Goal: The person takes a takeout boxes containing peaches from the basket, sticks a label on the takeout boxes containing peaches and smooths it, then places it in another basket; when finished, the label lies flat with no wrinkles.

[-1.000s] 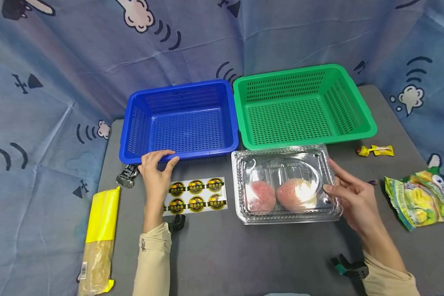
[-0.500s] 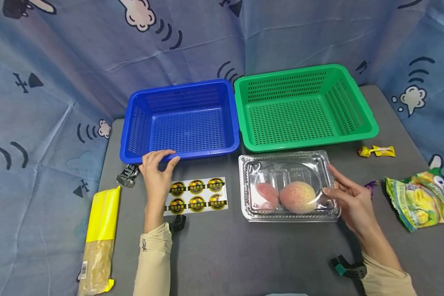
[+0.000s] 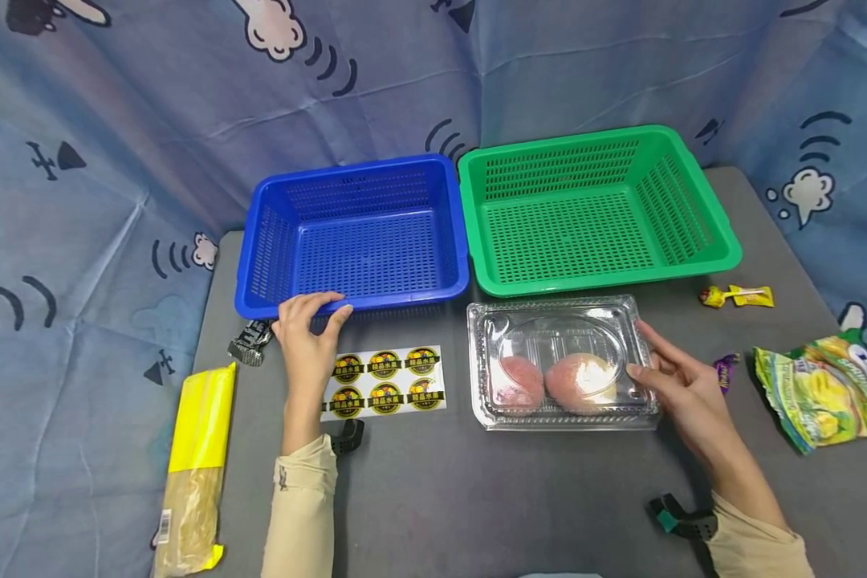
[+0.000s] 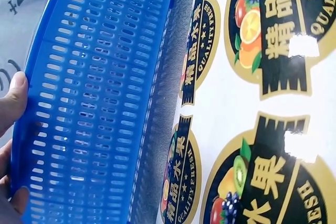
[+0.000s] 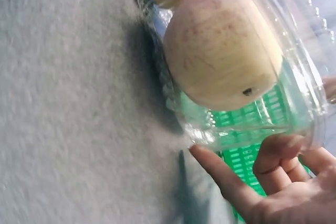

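My right hand (image 3: pixel 689 401) grips the right end of a clear plastic clamshell box (image 3: pixel 493 329), thumb on the lid's edge. Two pink and yellow peaches (image 3: pixel 581 384) lie inside the box. Close over the grey table, it sits just in front of the green basket (image 3: pixel 600 283). In the right wrist view, fingers (image 5: pixel 281 163) curl at the box's end. My left hand (image 3: pixel 307 337) pinches the front rim of the blue basket (image 3: pixel 405 300); the left wrist view has the thumb and fingertips at that rim. Both baskets are empty.
A sheet of round fruit stickers (image 3: pixel 384 381) lies right of my left wrist. Around the edges are a yellow packet (image 3: pixel 198 449), a black wrapper (image 3: pixel 249 343), a yellow lollipop (image 3: pixel 737 296), a purple sweet (image 3: pixel 726 372) and a green and yellow snack bag (image 3: pixel 824 393).
The peach box has shifted slightly right and down, away from the green basket's edge, in my right hand. The purple sweet has come into fuller view. My left hand stays on the blue rim.
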`<state>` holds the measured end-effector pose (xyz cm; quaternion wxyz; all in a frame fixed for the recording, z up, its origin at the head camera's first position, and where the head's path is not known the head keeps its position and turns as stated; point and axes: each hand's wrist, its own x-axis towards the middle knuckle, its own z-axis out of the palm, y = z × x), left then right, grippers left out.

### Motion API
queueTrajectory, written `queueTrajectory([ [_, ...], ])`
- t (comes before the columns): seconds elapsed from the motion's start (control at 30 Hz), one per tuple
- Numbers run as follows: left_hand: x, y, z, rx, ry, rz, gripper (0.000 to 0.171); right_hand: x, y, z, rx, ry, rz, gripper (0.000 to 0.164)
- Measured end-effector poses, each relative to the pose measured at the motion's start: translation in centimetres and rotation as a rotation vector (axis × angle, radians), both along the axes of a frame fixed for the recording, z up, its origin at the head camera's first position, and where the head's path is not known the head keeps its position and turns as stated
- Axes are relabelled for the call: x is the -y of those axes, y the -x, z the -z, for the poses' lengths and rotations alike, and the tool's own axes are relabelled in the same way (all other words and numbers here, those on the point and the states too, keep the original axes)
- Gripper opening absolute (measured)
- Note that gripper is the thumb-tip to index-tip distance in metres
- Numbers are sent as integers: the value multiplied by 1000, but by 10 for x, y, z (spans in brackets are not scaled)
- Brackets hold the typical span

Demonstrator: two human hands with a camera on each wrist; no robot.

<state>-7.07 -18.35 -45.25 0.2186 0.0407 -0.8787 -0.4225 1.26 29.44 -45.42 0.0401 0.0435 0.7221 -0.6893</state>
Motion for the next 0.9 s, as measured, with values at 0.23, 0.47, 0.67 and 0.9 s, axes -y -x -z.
queueTrajectory([
  [0.23, 0, -1, 0, 16, 9, 14, 24, -9, -3, -3, 48, -380, -34, 65],
  [0.47, 1, -4, 0, 42, -4, 28, 27, -10, -5, 1, 56, -397, 17, 62],
  [0.67, 2, -13, 3, 27, 26, 15, 38, -6, -8, 4, 12, -409, 63, 58],
  [0.9, 1, -30, 9, -67, 98, -51, 42, -2, -10, 4, -23, -436, 111, 59],
])
